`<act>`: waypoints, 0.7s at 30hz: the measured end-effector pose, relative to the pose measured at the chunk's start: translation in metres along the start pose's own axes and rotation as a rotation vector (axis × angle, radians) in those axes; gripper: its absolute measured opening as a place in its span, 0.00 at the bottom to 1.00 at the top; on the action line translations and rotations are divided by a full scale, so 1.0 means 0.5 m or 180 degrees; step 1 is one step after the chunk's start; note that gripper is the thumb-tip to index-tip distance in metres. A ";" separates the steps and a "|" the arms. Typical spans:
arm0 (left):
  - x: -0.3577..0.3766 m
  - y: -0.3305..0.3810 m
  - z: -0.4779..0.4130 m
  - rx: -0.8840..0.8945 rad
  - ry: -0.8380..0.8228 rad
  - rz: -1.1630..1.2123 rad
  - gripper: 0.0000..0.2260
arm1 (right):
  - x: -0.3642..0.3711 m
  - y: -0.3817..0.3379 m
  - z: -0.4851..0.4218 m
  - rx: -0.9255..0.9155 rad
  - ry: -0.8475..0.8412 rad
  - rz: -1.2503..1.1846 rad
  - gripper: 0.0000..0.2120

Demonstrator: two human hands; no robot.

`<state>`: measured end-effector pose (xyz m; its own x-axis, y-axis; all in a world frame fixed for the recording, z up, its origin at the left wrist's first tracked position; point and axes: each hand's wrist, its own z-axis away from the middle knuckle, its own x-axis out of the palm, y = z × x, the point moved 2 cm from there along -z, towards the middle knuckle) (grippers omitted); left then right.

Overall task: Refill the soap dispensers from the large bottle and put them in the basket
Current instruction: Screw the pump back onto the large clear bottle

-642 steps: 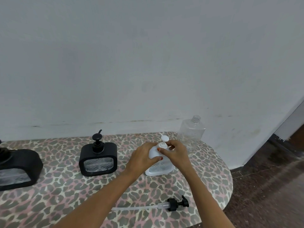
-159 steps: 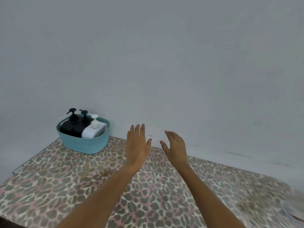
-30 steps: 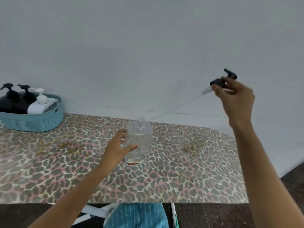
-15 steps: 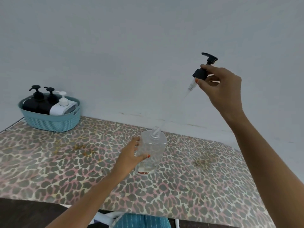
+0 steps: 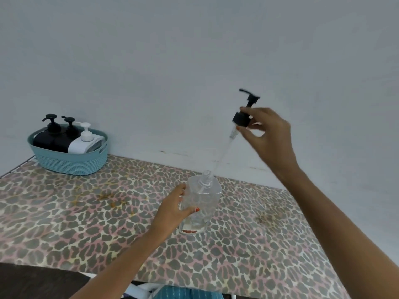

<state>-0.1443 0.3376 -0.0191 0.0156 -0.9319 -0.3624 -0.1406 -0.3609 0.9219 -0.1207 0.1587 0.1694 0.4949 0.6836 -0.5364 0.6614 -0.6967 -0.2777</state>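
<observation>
Presently, head view, listed item by item.

- Large clear bottle (image 5: 200, 203): upright on the leopard-print table cover (image 5: 86, 223), mid-table. It looks nearly empty.
- Left hand (image 5: 172, 209): fingers curled round the bottle's side with the thumb across its front, probably to steady it while the tube goes in.
- Black pump head (image 5: 243, 118): held high and tilted, with its clear dip tube (image 5: 222, 154) slanting down into the bottle's threaded neck.
- Right hand (image 5: 267, 137): thumb and fingertips pinch the pump's collar, a grip suited to steering and then twisting it.
- Teal basket (image 5: 71, 162): far left against the wall, well apart from the bottle.
- Basket contents: two black dispensers (image 5: 51, 137) and one white dispenser (image 5: 85, 143), pumps fitted, so that part of the task looks finished.
</observation>
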 end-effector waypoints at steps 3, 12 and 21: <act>0.001 -0.002 -0.002 0.0004 0.0002 0.0010 0.27 | 0.045 0.000 0.048 -0.0033 -0.0189 -0.0027 0.18; 0.005 -0.016 -0.008 0.0005 0.0026 0.0024 0.28 | 0.136 0.020 0.162 0.0101 -0.0397 -0.0026 0.17; 0.007 -0.019 -0.004 0.0108 0.0082 0.0044 0.28 | 0.154 0.014 0.201 0.0237 -0.0273 -0.0180 0.16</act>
<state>-0.1408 0.3376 -0.0290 0.0389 -0.9375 -0.3457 -0.1746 -0.3470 0.9215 -0.1343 0.1847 0.0460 0.4059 0.7033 -0.5836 0.6415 -0.6741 -0.3662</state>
